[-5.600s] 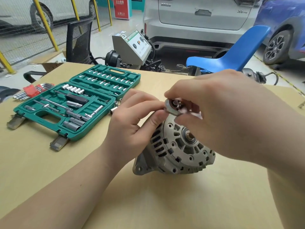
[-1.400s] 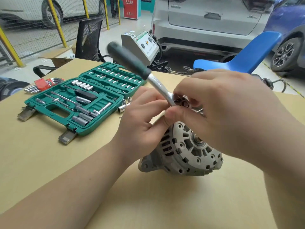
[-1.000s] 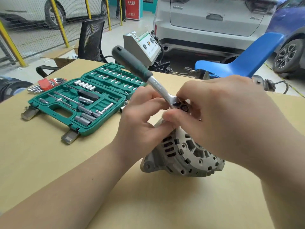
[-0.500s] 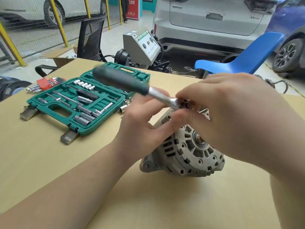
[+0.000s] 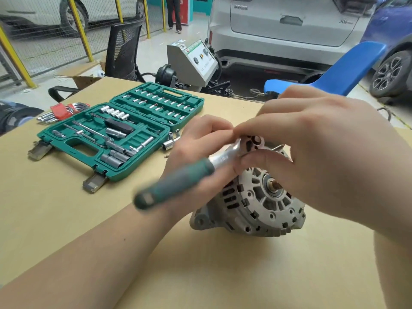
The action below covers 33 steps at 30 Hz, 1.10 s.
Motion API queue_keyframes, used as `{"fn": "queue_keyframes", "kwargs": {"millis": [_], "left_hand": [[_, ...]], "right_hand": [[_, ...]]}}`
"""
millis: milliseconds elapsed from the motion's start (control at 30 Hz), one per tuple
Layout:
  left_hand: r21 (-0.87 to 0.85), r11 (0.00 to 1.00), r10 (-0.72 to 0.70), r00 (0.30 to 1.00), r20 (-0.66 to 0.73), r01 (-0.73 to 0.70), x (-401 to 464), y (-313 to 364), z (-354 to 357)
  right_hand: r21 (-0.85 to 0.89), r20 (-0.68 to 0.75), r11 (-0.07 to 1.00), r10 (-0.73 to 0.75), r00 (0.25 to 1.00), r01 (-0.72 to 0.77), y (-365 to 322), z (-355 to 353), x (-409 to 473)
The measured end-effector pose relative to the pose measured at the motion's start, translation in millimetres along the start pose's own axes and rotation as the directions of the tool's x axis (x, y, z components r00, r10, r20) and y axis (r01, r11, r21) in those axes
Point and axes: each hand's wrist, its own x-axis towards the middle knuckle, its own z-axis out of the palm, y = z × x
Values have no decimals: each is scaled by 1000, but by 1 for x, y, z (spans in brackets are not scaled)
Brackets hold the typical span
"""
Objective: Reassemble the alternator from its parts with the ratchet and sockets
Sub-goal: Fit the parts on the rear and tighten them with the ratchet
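1. One ratchet (image 5: 178, 181), one alternator (image 5: 256, 206) – both hands sit on the ratchet's head, above the alternator's near face.
2. Right hand (image 5: 323, 157): fingers (image 5: 263, 130) and thumb pinch the silver head from above and below.
3. Left hand (image 5: 200, 148): fingers curled against the shaft just behind that head; the blurred green handle juts toward the camera, below them.
4. The alternator lies on the desk (image 5: 223, 275) directly under the fingers, shaft end facing up-right.
5. Left of the fingers – one green case (image 5: 124, 132), open, its two halves holding sockets, bits and extension bars.
6. Three loose sockets (image 5: 171, 139) lie between case and fingers.
7. One red-holdered hex key set (image 5: 61, 110) sits beyond the case.
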Motion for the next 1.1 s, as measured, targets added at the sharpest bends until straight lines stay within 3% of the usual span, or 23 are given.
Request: {"fn": "queue_keyframes", "kwargs": {"millis": [133,267,533,733,833,1100], "left_hand": [[-15,1000,24,995,-96,-26,1,1,0],[-37,999,-23,999,-33,21,-1,3,1],[-4,1000,18,999,39,-18,0,-4,-2],[-45,998,50,995,-84,-54,2,3,0],[-27,999,33,995,-92,-36,3,3,-1],[22,999,32,999,13,-33,1,0,0]], "right_hand": [[-30,-32,995,94,995,-95,-13,5,4],[-18,-79,995,97,992,-99,-13,7,4],[42,-80,979,-198,977,201,11,7,4],[-8,-98,997,79,992,-80,-5,12,6],[4,-141,992,123,982,-124,-9,15,8],[99,-12,991,-88,996,89,6,3,3]]}}
